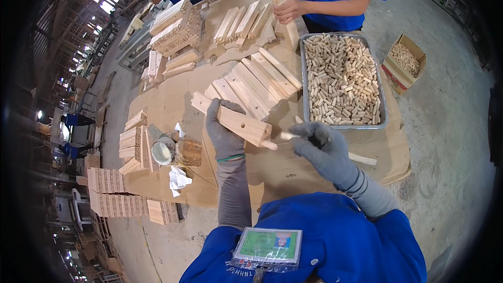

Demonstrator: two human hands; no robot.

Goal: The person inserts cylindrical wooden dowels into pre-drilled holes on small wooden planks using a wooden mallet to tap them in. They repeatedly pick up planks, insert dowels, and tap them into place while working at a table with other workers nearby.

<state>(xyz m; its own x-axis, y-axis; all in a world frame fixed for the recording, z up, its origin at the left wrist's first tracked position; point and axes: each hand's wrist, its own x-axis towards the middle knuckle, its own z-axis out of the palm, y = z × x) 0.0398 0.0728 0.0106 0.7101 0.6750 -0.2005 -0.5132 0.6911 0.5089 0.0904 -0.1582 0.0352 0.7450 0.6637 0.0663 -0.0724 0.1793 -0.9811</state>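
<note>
My left hand, in a grey glove, is closed round a pale wooden block with a hole in its upper face. One dowel sticks out of the block's right end. Just to the right, my gloved right hand pinches a loose wooden dowel between thumb and fingers, apart from the block. Beyond my hands lies a row of similar drilled wooden blocks. A grey plastic tub heaped with wooden dowels stands beyond my right hand.
Left on the cardboard-covered table are a glue pot, crumpled white paper and stacked blocks. More blocks are piled at the far left. Two people in blue work across the table. A dowel carton sits right.
</note>
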